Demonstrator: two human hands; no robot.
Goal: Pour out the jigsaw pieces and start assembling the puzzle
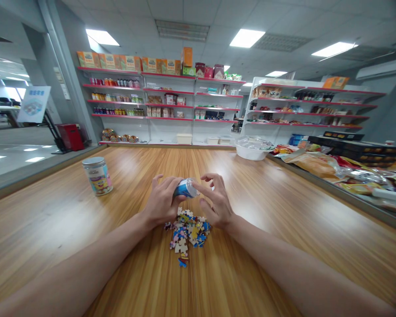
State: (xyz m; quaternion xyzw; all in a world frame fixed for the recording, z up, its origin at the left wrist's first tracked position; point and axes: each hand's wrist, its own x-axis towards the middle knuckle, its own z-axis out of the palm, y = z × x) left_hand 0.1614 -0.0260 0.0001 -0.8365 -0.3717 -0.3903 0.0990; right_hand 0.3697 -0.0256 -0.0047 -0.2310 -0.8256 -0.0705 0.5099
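My left hand [163, 198] is wrapped round a small blue container [185, 188] with a clear end, which is tilted onto its side and points right. Its label is too small to read. My right hand [218, 200] has its fingers apart, the index fingertip at the clear end; whether it presses on it I cannot tell. Below both hands lies a loose heap of jigsaw puzzle pieces [189, 229] on the wooden table [135, 273], some printed in blue, yellow and pink, others showing plain beige backs.
A printed cartoon tin [98, 176] with a grey lid stands upright at the left. At the table's far right edge is a white basin [251, 152] with clear plastic in it. Packaged snacks [320, 167] lie beyond the right edge. Stocked shelves [168, 90] line the back.
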